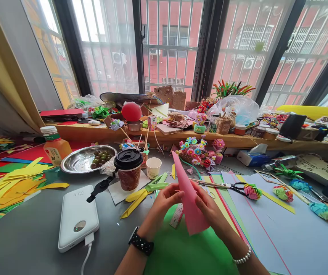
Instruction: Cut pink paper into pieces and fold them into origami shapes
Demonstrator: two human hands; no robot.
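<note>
Pink paper [189, 198] pinched between fingers of both hands, beside white power bank [77, 216] marked "35w"

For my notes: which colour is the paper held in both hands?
Pink paper, clearest in the head view.

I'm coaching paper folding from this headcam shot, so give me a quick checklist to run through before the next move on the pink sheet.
1. Both hands on the pink paper: ok, left hand and right hand pinch it from either side.
2. Sheet lifted off the desk: ok, its tip points upward.
3. Surface beneath free of clutter: ok, only the green sheet lies under it.
4. Scissors away from the fingers: ok, they lie beyond the right hand.
5. Coffee cup lidded: ok.
6. Crease sharpness: cannot tell.
</note>
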